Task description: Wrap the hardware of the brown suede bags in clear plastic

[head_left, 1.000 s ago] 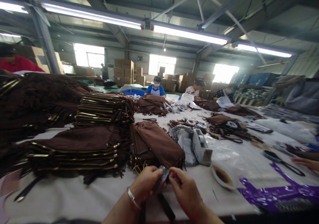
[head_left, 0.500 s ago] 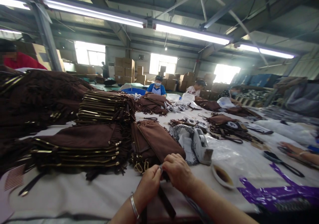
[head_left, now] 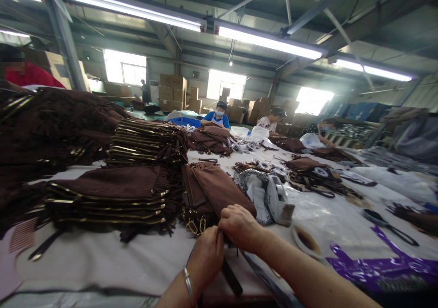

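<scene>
My left hand [head_left: 206, 255] and my right hand [head_left: 238, 226] meet at the near end of a brown suede bag [head_left: 214, 188] lying on the white table [head_left: 102, 262]. Both hands are closed in a pinch on a dark strap [head_left: 231, 278] that runs down from them toward the table's near edge. Gold rings [head_left: 195, 226] on the bag's end sit just left of my fingers. A bangle circles my left wrist.
Stacks of brown fringed bags with gold zips [head_left: 112, 196] fill the left of the table, with more piles [head_left: 147, 141] behind. A tape dispenser [head_left: 278, 200], a tape roll [head_left: 305, 239] and purple plastic [head_left: 383, 264] lie to the right. Other workers [head_left: 216, 116] sit at the far end.
Both hands have moved forward and up from the table's near edge to the end of the brown bag, carrying the strap. The co-worker's hand at the right edge has withdrawn from view.
</scene>
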Demonstrator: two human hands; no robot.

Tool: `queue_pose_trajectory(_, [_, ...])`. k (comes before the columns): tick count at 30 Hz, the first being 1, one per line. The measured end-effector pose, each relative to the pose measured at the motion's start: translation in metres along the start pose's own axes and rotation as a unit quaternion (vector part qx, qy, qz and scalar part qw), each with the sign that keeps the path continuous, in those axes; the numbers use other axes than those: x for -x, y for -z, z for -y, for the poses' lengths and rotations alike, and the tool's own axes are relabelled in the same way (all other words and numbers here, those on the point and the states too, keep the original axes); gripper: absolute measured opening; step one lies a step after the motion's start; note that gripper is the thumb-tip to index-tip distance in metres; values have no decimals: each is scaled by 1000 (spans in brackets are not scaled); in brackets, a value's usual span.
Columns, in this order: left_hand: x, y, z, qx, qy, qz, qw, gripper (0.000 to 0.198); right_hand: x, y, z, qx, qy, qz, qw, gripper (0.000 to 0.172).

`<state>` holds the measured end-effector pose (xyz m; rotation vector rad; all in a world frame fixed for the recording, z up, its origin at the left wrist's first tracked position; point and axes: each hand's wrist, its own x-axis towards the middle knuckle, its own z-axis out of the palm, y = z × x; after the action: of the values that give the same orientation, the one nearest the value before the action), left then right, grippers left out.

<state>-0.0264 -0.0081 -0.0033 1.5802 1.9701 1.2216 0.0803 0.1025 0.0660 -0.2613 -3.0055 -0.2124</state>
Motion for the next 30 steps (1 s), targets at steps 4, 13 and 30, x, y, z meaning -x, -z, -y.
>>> queue_pose_trajectory(4, [-3,3,0,78,64,31,994,29,5,-7,1,26,40,-21,999,8])
queue_pose_trajectory(13, [-9,12,0,504,318,203,777,32,23,-31,12,-11,-16,-171,985,20])
queue_pose_trajectory(30, [-2,-9,-2,413,309,104,851,40,98,-18,-62,-234,-285,-328,870,31])
